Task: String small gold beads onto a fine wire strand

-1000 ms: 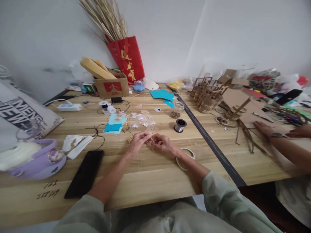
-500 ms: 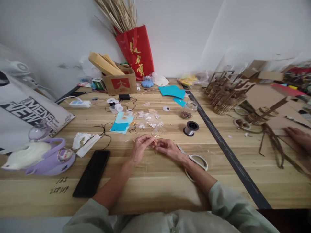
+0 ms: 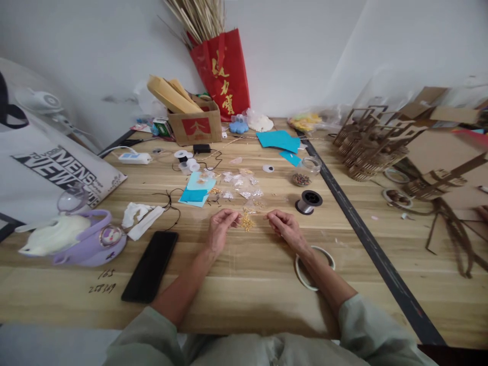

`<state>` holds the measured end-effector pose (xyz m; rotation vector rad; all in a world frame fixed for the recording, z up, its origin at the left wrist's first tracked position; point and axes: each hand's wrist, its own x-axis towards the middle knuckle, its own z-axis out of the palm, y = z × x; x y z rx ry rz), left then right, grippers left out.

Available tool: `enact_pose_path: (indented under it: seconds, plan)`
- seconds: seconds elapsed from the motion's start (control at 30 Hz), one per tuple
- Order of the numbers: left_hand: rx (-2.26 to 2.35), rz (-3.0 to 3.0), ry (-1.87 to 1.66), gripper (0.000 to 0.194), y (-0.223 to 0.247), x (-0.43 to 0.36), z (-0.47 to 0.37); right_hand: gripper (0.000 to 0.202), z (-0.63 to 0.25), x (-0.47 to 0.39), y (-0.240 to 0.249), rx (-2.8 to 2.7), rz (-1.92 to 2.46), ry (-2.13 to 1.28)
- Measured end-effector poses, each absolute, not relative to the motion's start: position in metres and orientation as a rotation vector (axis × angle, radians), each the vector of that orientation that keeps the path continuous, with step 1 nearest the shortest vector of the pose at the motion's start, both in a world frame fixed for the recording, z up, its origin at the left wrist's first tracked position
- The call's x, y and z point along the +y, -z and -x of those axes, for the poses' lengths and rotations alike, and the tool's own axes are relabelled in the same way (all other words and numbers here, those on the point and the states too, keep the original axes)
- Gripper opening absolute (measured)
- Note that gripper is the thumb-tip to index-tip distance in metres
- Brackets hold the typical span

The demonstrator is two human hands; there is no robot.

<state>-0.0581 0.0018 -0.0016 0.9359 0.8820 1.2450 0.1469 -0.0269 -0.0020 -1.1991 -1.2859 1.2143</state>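
Observation:
My left hand (image 3: 221, 227) is pinched, thumb against fingers, at the left edge of a small pile of gold-coloured pieces (image 3: 247, 222). Opposite it, my right hand (image 3: 284, 227) also holds a pinch, a short gap to the right of the pile. Whatever sits between either set of fingertips is too small to make out. Beneath my right forearm lie scissors (image 3: 298, 277), their pale handle loops showing and the rest covered. Beyond the pile are small clear bags (image 3: 244, 184) with shiny bits, and blue paper pieces (image 3: 193, 195).
A spool of wire (image 3: 308, 202) and a jar of beads (image 3: 301, 179) stand to the right. A black phone (image 3: 150, 267) and a purple teapot-shaped thing (image 3: 89, 244) are at left. Brown wooden models (image 3: 371, 147) stand beyond the dark strip (image 3: 358, 236). Another person's hand shows at the right edge.
My hands have moved apart from being together over the gold pieces, the right one going right. The pile now shows between them. The whole view has shifted slightly.

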Motion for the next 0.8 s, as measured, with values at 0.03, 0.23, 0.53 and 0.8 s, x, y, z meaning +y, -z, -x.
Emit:
enact_pose_path:
  seconds: [0.03,0.23,0.53,0.8]
  plan:
    - [0.886,-0.939,-1.259,0.015,0.003,0.002,0.059,0.036,-0.147,-0.027,0.003,-1.293,1.206,-1.205]
    - [0.939,-0.939,-1.307,0.014,0.008,0.006,0.063,0.033,-0.144,-0.026,0.004,-1.286,1.237,-1.087]
    - [0.902,-0.881,-1.277,0.012,0.01,0.009,0.065,0.031,-0.144,-0.025,0.008,-1.254,1.269,-1.07]
    - [0.829,-0.663,-1.213,0.017,0.008,0.008,0.066,0.024,-0.149,-0.025,0.014,-1.296,1.304,-1.016]
